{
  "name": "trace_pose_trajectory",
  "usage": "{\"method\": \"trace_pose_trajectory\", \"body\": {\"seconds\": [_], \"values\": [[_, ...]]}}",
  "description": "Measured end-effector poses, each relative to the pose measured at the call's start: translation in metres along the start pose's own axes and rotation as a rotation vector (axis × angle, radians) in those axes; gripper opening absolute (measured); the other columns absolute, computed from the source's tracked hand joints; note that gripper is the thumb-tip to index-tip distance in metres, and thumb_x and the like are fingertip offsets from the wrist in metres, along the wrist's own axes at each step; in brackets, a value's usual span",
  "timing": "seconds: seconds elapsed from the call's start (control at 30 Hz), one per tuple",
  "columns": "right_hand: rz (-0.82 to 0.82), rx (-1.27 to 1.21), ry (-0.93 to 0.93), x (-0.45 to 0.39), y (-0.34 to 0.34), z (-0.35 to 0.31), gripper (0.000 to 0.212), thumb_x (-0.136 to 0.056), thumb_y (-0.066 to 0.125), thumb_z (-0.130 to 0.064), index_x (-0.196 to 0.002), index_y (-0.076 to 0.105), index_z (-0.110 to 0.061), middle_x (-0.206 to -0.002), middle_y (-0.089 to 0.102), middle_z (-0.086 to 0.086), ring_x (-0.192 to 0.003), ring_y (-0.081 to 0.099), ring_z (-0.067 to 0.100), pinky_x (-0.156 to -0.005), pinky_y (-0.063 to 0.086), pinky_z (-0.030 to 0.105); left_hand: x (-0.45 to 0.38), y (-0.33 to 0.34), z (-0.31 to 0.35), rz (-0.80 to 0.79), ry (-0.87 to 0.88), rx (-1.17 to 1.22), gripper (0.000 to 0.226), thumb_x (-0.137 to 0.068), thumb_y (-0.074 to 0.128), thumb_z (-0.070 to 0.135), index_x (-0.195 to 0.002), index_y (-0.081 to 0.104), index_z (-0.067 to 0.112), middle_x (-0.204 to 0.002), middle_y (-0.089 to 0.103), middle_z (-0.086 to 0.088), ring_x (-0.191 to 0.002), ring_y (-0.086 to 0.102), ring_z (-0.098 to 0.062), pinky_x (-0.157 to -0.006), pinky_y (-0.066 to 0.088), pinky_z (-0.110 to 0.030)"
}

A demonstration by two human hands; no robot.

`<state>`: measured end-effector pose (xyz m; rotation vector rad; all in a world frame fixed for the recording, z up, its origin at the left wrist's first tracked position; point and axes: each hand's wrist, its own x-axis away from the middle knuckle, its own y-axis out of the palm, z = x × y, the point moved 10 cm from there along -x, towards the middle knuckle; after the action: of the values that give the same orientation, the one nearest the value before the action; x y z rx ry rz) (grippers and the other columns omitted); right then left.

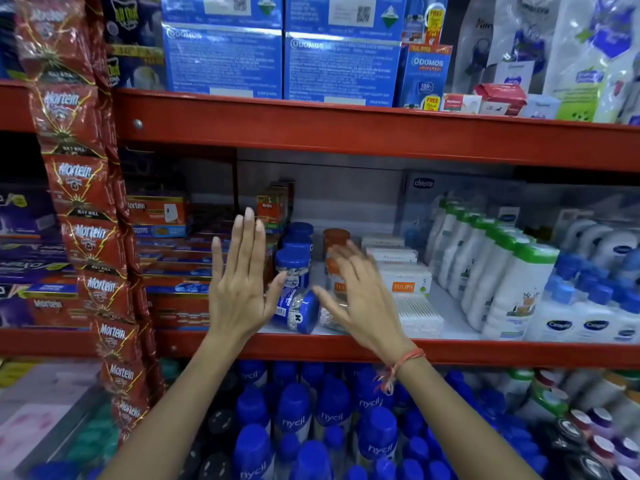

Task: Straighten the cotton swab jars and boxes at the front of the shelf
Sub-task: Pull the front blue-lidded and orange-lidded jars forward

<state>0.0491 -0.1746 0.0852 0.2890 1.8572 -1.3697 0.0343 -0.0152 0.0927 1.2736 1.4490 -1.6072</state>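
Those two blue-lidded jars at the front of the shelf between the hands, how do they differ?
The front jar lies tipped on its side, lid facing out toward the shelf edge; the jar behind it stands upright, lid on top. The fallen one sits between the left hand and right hand; the standing one heads a row of more blue lids running back. Both are clear jars with blue lids and blue labels.
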Motion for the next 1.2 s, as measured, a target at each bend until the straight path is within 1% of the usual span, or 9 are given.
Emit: {"method": "trace_pose_trajectory", "body": {"seconds": [0.07, 0.17, 0.37, 0.5, 0.6, 0.73, 0.83, 0.97, 1.2], "values": [[-0.13, -0.016, 0.007, 0.007, 0.022, -0.001, 0.067, -0.087, 0.037, -0.063, -0.137, 0.041, -0.018, -0.137, 0.049, -0.002, -0.131, 0.039, 0.011, -0.119, 0.022, 0.037, 0.016, 0.006, -0.008, -0.031, -0.042, 0.001, 0.07, -0.097, 0.024, 0.048, -0.149, 0.009, 0.003, -0.159, 0.0, -0.01, -0.148, 0.004, -0.023, -0.121, -0.005, -0.044], [-0.205, -0.004, 0.029, 0.015, 0.04, 0.001, 0.073, -0.081, 0.038, -0.071, -0.131, 0.046, -0.02, -0.128, 0.055, -0.002, -0.12, 0.049, 0.013, -0.111, 0.035, 0.035, 0.045, 0.021, -0.009, -0.031, -0.002, -0.061, 0.069, -0.098, 0.021, 0.049, -0.149, 0.01, 0.004, -0.16, -0.003, -0.007, -0.148, 0.003, -0.021, -0.12, -0.007, -0.046], [-0.26, 0.104, -0.035, 0.003, 0.051, -0.004, 0.084, -0.069, 0.038, -0.081, -0.128, 0.05, -0.022, -0.129, 0.059, -0.002, -0.125, 0.048, 0.013, -0.116, 0.018, 0.039, 0.047, 0.024, -0.011, 0.035, 0.045, -0.065, 0.068, -0.097, 0.023, 0.048, -0.149, 0.013, 0.005, -0.161, 0.001, -0.005, -0.148, 0.007, -0.021, -0.12, -0.005, -0.05], [-0.285, 0.111, -0.01, 0.001, 0.056, -0.003, 0.082, -0.065, 0.046, -0.079, -0.126, 0.051, -0.024, -0.126, 0.061, -0.004, -0.122, 0.05, 0.012, -0.111, 0.027, 0.04, 0.051, 0.024, -0.014, 0.061, 0.024, -0.034, 0.068, -0.096, 0.026, 0.045, -0.149, 0.013, 0.006, -0.161, 0.002, -0.005, -0.148, 0.009, -0.021, -0.12, -0.004, -0.05], [-0.312, 0.015, 0.015, -0.006, 0.054, -0.005, 0.081, -0.058, 0.057, -0.075, -0.123, 0.047, -0.027, -0.115, 0.066, -0.007, -0.112, 0.057, 0.013, -0.111, 0.028, 0.036, 0.05, 0.024, -0.014, 0.054, 0.019, -0.037, 0.067, -0.097, 0.02, 0.047, -0.15, 0.012, 0.006, -0.161, 0.003, -0.005, -0.148, 0.009, -0.021, -0.12, -0.005, -0.049], [-0.335, -0.312, 0.113, -0.023, 0.043, -0.003, 0.084, -0.052, 0.076, -0.054, -0.122, 0.036, -0.031, -0.103, 0.058, -0.015, -0.098, 0.062, 0.01, -0.09, 0.053, 0.033, 0.051, 0.025, -0.013, 0.036, 0.014, -0.042, 0.066, -0.098, 0.018, 0.047, -0.149, 0.014, 0.006, -0.161, 0.004, -0.006, -0.147, 0.01, -0.022, -0.12, -0.005, -0.049], [-0.368, -0.395, 0.109, -0.032, 0.041, -0.012, 0.084, -0.057, 0.079, -0.047, -0.126, 0.037, -0.025, -0.103, 0.054, -0.015, -0.099, 0.06, 0.011, -0.086, 0.054, 0.033, 0.05, 0.025, -0.014, 0.031, 0.009, -0.037, 0.065, -0.099, 0.018, 0.047, -0.15, 0.013, 0.007, -0.161, 0.004, -0.005, -0.147, 0.01, -0.021, -0.12, -0.004, -0.049], [-0.439, -0.402, 0.096, -0.039, 0.053, -0.022, 0.081, -0.06, 0.078, -0.045, -0.127, 0.036, -0.025, -0.113, 0.063, -0.007, -0.105, 0.058, 0.014, -0.085, 0.051, 0.03, 0.05, 0.027, -0.013, 0.015, 0.004, -0.016, 0.064, -0.099, 0.018, 0.046, -0.15, 0.013, 0.007, -0.161, 0.004, -0.005, -0.147, 0.01, -0.021, -0.12, -0.004, -0.048], [-0.488, -0.424, 0.098, -0.042, 0.068, -0.03, 0.083, -0.062, 0.078, -0.046, -0.13, 0.035, -0.027, -0.122, 0.062, -0.007, -0.116, 0.054, 0.017, -0.094, 0.048, 0.033, 0.047, 0.027, -0.018, 0.01, -0.006, 0.004, 0.063, -0.099, 0.018, 0.044, -0.15, 0.014, 0.007, -0.161, 0.004, -0.005, -0.147, 0.011, -0.021, -0.121, -0.003, -0.047]]}}
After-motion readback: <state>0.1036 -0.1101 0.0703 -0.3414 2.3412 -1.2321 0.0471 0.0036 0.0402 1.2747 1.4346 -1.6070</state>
